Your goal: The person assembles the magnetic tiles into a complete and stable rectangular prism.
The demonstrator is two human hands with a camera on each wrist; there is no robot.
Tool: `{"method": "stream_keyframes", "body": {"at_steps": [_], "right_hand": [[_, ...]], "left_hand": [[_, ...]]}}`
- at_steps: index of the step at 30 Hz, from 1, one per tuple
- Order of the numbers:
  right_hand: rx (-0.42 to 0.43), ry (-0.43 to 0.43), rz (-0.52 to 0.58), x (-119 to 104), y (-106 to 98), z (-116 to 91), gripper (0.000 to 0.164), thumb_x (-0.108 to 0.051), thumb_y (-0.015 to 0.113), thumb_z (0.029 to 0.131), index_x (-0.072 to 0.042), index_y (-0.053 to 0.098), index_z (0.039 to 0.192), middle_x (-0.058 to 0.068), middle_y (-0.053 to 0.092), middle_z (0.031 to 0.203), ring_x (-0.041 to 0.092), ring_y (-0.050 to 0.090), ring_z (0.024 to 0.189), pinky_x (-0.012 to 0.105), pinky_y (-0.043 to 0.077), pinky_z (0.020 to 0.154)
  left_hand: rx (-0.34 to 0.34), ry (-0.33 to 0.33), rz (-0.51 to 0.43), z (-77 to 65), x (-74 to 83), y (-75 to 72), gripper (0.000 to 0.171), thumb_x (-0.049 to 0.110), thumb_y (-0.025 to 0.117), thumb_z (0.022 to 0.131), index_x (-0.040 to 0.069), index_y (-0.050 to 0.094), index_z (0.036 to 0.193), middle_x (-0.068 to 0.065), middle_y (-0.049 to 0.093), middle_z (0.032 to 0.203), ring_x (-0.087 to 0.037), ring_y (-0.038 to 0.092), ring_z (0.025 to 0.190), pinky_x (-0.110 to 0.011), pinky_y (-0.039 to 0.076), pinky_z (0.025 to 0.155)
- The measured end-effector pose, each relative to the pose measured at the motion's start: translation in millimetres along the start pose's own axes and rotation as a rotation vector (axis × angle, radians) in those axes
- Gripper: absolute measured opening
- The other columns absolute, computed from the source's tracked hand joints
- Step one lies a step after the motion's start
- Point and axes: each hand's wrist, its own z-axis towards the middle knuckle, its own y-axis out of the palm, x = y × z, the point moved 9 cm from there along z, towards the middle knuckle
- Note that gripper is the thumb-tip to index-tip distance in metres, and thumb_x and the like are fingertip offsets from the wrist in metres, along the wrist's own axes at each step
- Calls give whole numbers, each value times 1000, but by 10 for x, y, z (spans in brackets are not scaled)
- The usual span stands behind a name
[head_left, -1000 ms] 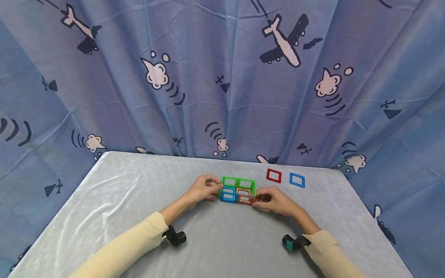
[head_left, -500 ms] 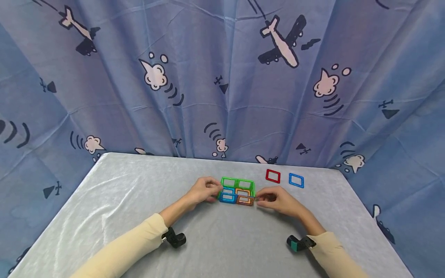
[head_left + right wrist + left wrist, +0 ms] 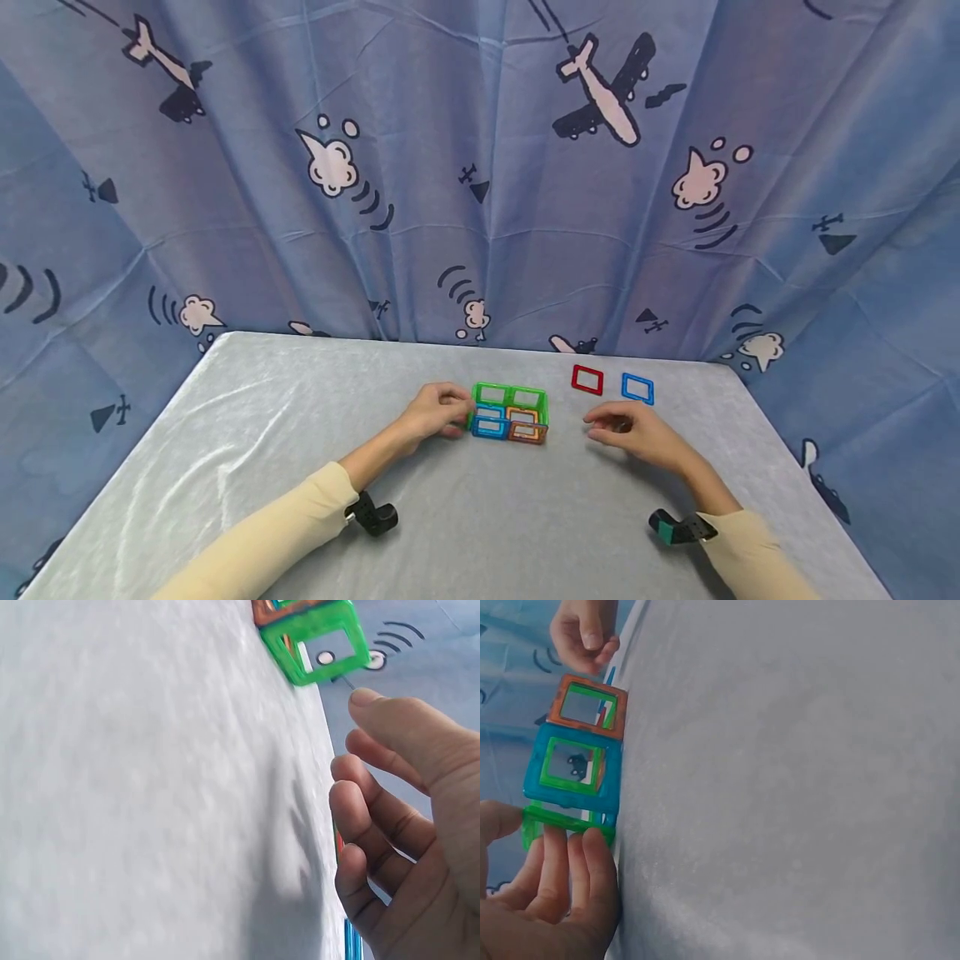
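The box (image 3: 507,428) stands mid-worktop (image 3: 337,417), built of squarish, glossy, see-through plastic frames: green at the back and ends, blue and orange in front. Its upright walls meet edge to edge, probably by magnets. At 9 o'clock the left hand (image 3: 435,411) holds the green end between thumb and fingertips, a light grip that seems meant to steady thin walls. At 3 o'clock, well apart from the box, the right hand (image 3: 633,429) is empty, its fingers loosely bent and a moderate gap left to the thumb. Toward 2 o'clock lie a red tile (image 3: 602,383) and a blue tile (image 3: 623,385), flat, perhaps spares kept within reach. The worktop's pale cloth looks soft and slightly creased; at 12 o'clock hangs a folded, plane-printed curtain (image 3: 420,167).
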Motion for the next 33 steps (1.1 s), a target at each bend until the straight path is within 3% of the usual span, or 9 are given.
{"method": "stream_keyframes", "body": {"at_steps": [16, 33], "right_hand": [[73, -21, -11, 69, -233, -129, 20, -3, 74, 93, 5, 72, 112, 3, 70, 90, 17, 65, 78, 29, 54, 67], [164, 31, -27, 264, -496, -217, 24, -7, 73, 95, 5, 71, 116, 8, 71, 100, 16, 64, 81, 26, 53, 68]], "left_hand": [[-21, -9, 40, 8, -1, 20, 23, 16, 67, 98, -2, 66, 112, -10, 69, 98, -22, 66, 88, -39, 60, 74], [-11, 7, 82, 2, 27, 0, 23, 17, 61, 100, 0, 68, 114, -8, 71, 103, -24, 66, 91, -37, 59, 72]]}}
